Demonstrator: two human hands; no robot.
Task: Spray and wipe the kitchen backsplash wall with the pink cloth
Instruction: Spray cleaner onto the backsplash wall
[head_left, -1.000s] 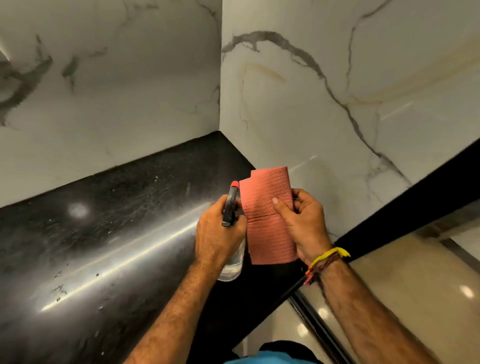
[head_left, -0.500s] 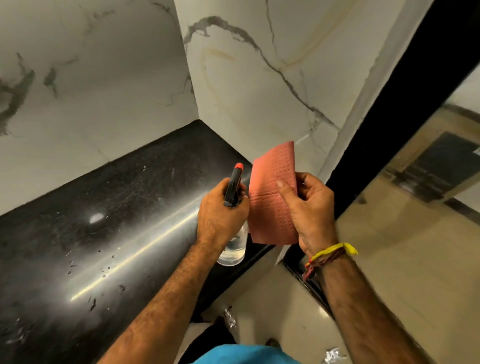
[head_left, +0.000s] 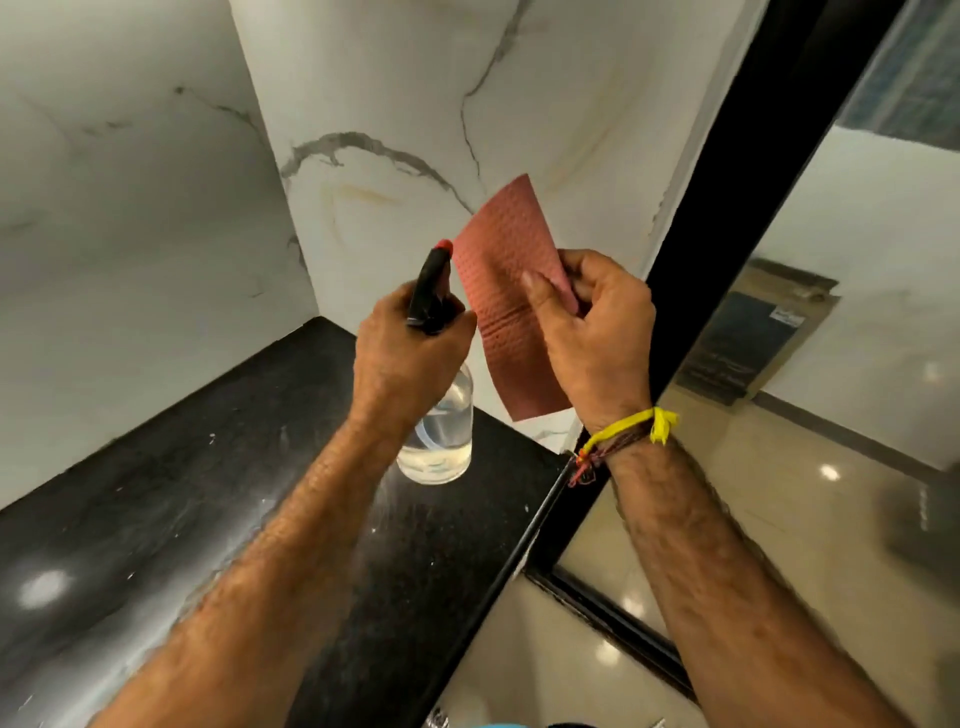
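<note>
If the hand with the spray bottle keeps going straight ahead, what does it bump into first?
Probably the white marble wall. The left hand holds the spray bottle aimed at it, with nothing between, though depth is hard to judge.

I see a pink cloth (head_left: 511, 312) with a dimpled, matt weave. The spray bottle (head_left: 439, 431) is clear plastic, its black head glossy. Polished black stone counter (head_left: 182, 493), speckled, throwing glare. The wall (head_left: 389, 104) is smooth white veined marble, faintly shiny. The floor (head_left: 779, 519) is glossy beige tile.
</note>
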